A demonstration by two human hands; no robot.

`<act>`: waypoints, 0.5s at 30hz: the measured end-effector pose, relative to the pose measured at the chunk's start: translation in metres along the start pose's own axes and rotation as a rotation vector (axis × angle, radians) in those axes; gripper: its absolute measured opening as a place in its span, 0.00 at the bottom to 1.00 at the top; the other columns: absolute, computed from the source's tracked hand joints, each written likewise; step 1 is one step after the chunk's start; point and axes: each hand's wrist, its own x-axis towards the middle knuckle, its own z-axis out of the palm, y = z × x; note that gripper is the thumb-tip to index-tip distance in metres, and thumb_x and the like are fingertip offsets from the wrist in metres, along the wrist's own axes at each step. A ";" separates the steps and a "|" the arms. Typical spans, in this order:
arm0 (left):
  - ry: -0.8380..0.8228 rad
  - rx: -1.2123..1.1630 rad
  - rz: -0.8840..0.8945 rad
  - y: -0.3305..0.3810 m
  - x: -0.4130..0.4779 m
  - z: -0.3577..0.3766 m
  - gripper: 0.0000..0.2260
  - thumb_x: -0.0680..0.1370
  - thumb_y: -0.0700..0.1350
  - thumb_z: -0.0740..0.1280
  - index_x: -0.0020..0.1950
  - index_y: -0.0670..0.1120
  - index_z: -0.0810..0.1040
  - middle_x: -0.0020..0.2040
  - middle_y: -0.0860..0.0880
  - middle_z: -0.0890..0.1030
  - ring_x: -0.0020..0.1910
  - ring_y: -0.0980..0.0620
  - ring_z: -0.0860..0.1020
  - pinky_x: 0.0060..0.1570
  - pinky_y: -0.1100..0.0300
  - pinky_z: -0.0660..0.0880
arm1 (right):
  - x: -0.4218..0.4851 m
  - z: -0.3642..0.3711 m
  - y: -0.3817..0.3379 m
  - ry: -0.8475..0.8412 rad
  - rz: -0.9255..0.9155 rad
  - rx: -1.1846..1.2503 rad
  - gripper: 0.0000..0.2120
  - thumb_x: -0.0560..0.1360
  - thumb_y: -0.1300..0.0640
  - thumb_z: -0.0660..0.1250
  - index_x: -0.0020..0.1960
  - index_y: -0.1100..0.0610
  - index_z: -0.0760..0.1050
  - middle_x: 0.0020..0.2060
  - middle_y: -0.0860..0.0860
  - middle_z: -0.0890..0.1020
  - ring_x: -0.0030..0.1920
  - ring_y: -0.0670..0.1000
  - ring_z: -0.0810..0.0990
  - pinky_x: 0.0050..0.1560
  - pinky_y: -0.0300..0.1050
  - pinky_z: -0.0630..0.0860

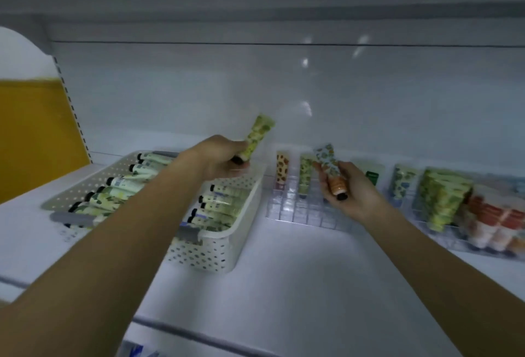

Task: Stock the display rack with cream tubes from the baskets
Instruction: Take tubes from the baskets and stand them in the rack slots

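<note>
Left hand [224, 159] clamped on green-patterned cream tube [257, 136], cap down, above white perforated basket [216, 245]. Right hand [352, 189] clamped on orange-capped tube [331, 167] over clear display rack [301, 214]. 2 tubes stand in rack's back row; most slots bare. Basket holds many tubes. Judgement: stocking early, most left.

A white shelf [284, 265] spans the frame under a pale back panel. On it at centre left sits a white perforated basket [224, 248] filled with lying cream tubes. Just right of it, at centre, rests a clear gridded display rack [295, 209]. At the right edge stands a clear tray [443, 240] packed with upright tubes.
</note>
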 end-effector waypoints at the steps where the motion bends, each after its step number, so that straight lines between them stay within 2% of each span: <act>1: -0.033 -0.076 0.007 0.002 -0.004 0.017 0.09 0.79 0.46 0.61 0.43 0.42 0.72 0.39 0.47 0.76 0.38 0.54 0.76 0.42 0.60 0.74 | -0.005 -0.007 -0.001 0.000 0.011 -0.029 0.14 0.80 0.55 0.54 0.58 0.64 0.69 0.36 0.57 0.83 0.23 0.47 0.77 0.23 0.33 0.73; 3: -0.081 -0.186 0.024 0.001 -0.012 0.058 0.09 0.79 0.45 0.62 0.40 0.44 0.72 0.37 0.47 0.74 0.34 0.55 0.74 0.38 0.61 0.73 | -0.016 -0.019 -0.005 -0.008 -0.001 -0.110 0.16 0.80 0.52 0.53 0.59 0.63 0.68 0.32 0.55 0.81 0.22 0.45 0.73 0.20 0.32 0.68; 4: -0.096 -0.236 0.024 -0.002 -0.015 0.079 0.10 0.79 0.45 0.61 0.40 0.44 0.72 0.36 0.48 0.74 0.32 0.56 0.74 0.33 0.62 0.74 | -0.022 -0.025 -0.007 0.000 -0.028 -0.135 0.14 0.80 0.52 0.54 0.55 0.62 0.69 0.31 0.54 0.80 0.21 0.45 0.72 0.19 0.32 0.67; 6: -0.131 -0.341 0.017 -0.012 -0.021 0.119 0.10 0.80 0.44 0.61 0.39 0.45 0.72 0.34 0.48 0.74 0.27 0.56 0.75 0.26 0.65 0.75 | -0.036 -0.038 -0.013 0.069 -0.103 -0.128 0.07 0.79 0.58 0.57 0.47 0.60 0.71 0.33 0.54 0.77 0.23 0.45 0.74 0.21 0.33 0.71; 8: -0.179 -0.466 0.008 -0.027 -0.025 0.154 0.08 0.80 0.43 0.61 0.41 0.44 0.73 0.34 0.48 0.76 0.28 0.56 0.75 0.27 0.66 0.76 | -0.050 -0.056 -0.018 0.138 -0.167 -0.108 0.06 0.78 0.64 0.57 0.42 0.60 0.69 0.35 0.55 0.74 0.29 0.47 0.75 0.27 0.34 0.76; 10: -0.235 -0.590 -0.011 -0.041 -0.030 0.181 0.07 0.80 0.43 0.61 0.44 0.43 0.73 0.34 0.47 0.77 0.28 0.56 0.77 0.28 0.66 0.77 | -0.062 -0.078 -0.022 0.180 -0.207 -0.165 0.07 0.78 0.64 0.56 0.42 0.60 0.69 0.33 0.54 0.74 0.30 0.48 0.75 0.29 0.36 0.77; 13: -0.313 -0.642 -0.020 -0.055 -0.034 0.216 0.05 0.79 0.44 0.62 0.46 0.44 0.73 0.38 0.47 0.77 0.34 0.55 0.77 0.31 0.66 0.78 | -0.081 -0.114 -0.023 0.282 -0.295 -0.272 0.08 0.78 0.62 0.56 0.43 0.55 0.71 0.31 0.51 0.74 0.29 0.46 0.74 0.32 0.38 0.73; 15: -0.343 -0.601 0.016 -0.061 -0.036 0.237 0.03 0.79 0.43 0.63 0.46 0.46 0.73 0.35 0.50 0.78 0.35 0.55 0.78 0.34 0.66 0.78 | -0.093 -0.133 -0.027 0.332 -0.356 -0.293 0.09 0.77 0.63 0.56 0.42 0.55 0.72 0.28 0.50 0.74 0.28 0.46 0.73 0.37 0.41 0.70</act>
